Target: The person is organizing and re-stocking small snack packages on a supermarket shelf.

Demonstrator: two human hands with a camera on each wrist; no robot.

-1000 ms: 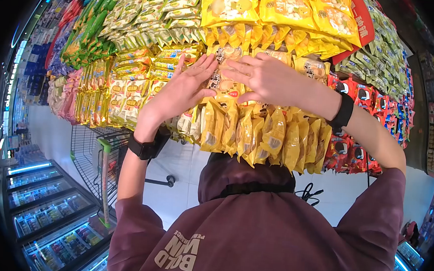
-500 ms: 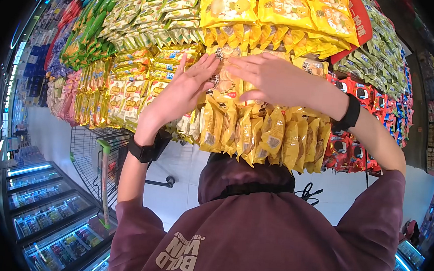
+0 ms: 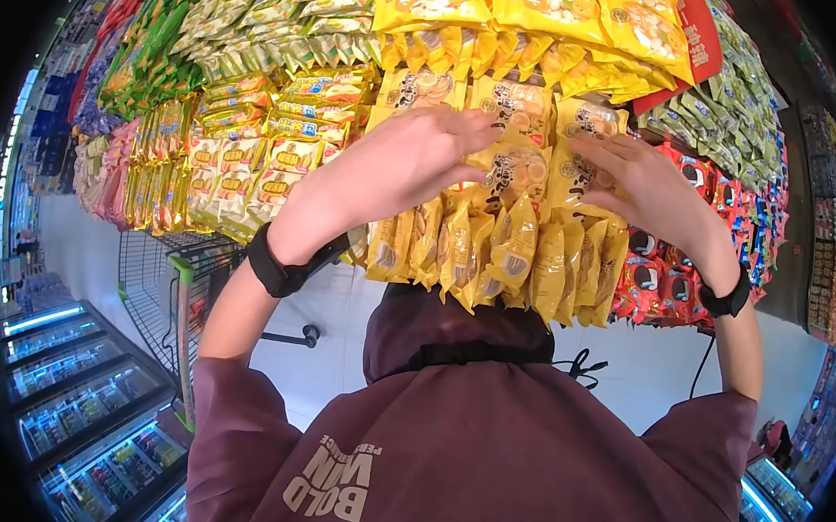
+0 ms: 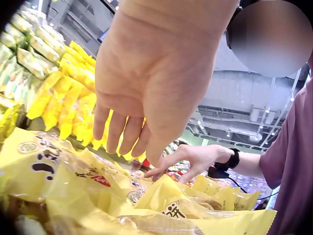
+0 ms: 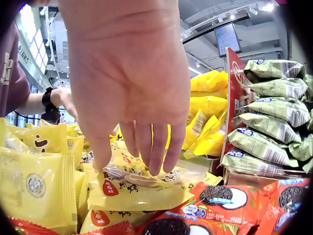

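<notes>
My left hand (image 3: 415, 160) reaches over the yellow biscuit packets (image 3: 514, 176) in the middle of the display. In the left wrist view its fingers hang downward, close over the packets, with nothing between them. Farther right, my right hand (image 3: 648, 184) is over the right-hand column of the same packets. The right wrist view shows its thumb and fingertips right at the top of a yellow packet (image 5: 142, 196), spread and not curled round it. The packets lie flat in rows on top, with several standing upright along the front edge.
Red cookie packets (image 3: 655, 290) adjoin on the right, gold and white packets (image 3: 242, 169) on the left. Larger yellow bags (image 3: 548, 20) rise behind, beside a red sign board (image 3: 694, 48). A wire shopping cart (image 3: 153, 283) stands at lower left.
Both hands have moved right across the yellow packets. My right hand has gone to the right-hand column, and the left has come from the left column to the middle. The head view has shifted slightly.
</notes>
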